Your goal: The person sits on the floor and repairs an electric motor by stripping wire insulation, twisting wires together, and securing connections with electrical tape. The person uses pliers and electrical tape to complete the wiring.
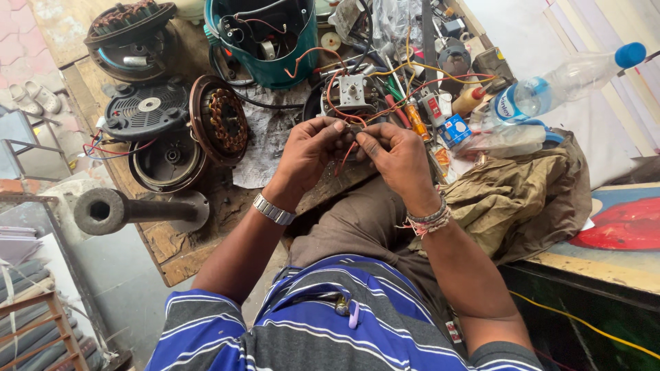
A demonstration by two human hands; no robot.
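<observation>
Left hand (308,152) and right hand (395,159) close together over workbench (172,244) edge, fingertips narrowed, pinching thin red wire (346,156) between them. Wire running up to small grey switch unit (352,93) just beyond. Copper-wound stator (221,118) to the left.

floor: pink paving (17,27) | furniture: worn wooden workbench (172,254), metal frame (20,148), perhaps a stool | light: daylight

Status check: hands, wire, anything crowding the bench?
Left hand and right hand both pinch a red wire. Wire runs up to a small grey switch unit. Motor stator, plastic bottle close by.
</observation>
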